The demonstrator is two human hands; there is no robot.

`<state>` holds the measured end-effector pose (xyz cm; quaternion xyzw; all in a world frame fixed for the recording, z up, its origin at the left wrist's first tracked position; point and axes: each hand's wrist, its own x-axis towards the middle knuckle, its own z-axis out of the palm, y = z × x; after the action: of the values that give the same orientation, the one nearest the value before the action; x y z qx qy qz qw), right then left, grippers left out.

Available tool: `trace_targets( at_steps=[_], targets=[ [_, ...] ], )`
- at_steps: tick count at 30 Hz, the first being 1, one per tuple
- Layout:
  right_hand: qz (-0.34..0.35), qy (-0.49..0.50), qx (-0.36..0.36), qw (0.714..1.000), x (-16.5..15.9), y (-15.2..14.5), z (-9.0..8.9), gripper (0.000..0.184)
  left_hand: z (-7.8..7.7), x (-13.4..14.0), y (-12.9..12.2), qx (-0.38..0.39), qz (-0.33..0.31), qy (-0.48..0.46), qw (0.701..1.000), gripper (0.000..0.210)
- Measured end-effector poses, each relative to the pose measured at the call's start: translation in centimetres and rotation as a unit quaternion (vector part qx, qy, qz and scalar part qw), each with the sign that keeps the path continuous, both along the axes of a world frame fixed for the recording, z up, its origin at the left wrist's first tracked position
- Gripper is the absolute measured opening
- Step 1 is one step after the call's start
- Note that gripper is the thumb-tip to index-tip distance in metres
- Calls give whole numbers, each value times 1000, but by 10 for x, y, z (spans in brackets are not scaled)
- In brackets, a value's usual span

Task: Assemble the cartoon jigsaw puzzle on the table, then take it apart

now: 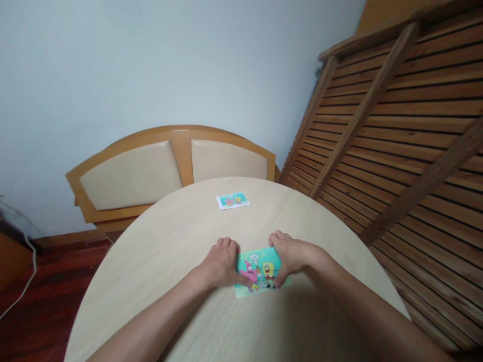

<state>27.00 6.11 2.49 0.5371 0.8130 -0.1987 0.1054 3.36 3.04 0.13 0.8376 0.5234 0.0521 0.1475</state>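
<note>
A turquoise cartoon picture card (260, 271) with a pink starfish, a grey-blue squid and a yellow sponge figure lies on the round table (181, 236). My left hand (223, 264) grips its left side, fingers curled at the far edge and thumb over the starfish's lower part. On the opposite side, my right hand (289, 254) is closed around the right edge, its thumb beside the sponge figure. Both hands cover parts of the card's sides. Farther back lies a smaller white-edged cartoon picture (233, 200), apart from both hands.
Behind the table stands a wooden headboard (181, 133) with cream padded panels, against a pale wall (169, 60). A slatted wooden frame (377, 146) leans along the right side. At the left, a white cable (34, 261) hangs down over the dark red floor (56, 291).
</note>
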Motion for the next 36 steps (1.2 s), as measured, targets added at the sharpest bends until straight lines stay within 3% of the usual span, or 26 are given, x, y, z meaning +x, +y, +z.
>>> trace_targets(
  at_steps=[8, 13, 18, 22, 29, 32, 36],
  targets=[
    [20, 17, -8, 1000, -1, 7, 0, 92, -3, -4, -3, -18, 30, -10, 999, 74],
    [3, 77, 17, 997, 1, 5, -3, 67, -6, -9, -4, -7, 37, -42, 998, 70],
    [-76, 236, 46, 968, 1, -2, -27, 25, -11, -15, -5, -15, 32, -84, 996, 65],
    [-121, 393, -10, 912, 0, -7, -45, 28, -14, -16, -10, 3, 32, -90, 995, 65],
    [-188, 545, -124, 808, -10, -7, -46, 45, -23, -15, -6, 15, 31, -144, 989, 55],
    [-190, 547, -140, 803, -13, -6, -50, 49, -25, -13, -6, 1, 46, -175, 984, 53],
    [-176, 519, -91, 832, -14, -8, -55, 51, -22, -9, -9, -19, 57, -198, 978, 48]
  ],
)
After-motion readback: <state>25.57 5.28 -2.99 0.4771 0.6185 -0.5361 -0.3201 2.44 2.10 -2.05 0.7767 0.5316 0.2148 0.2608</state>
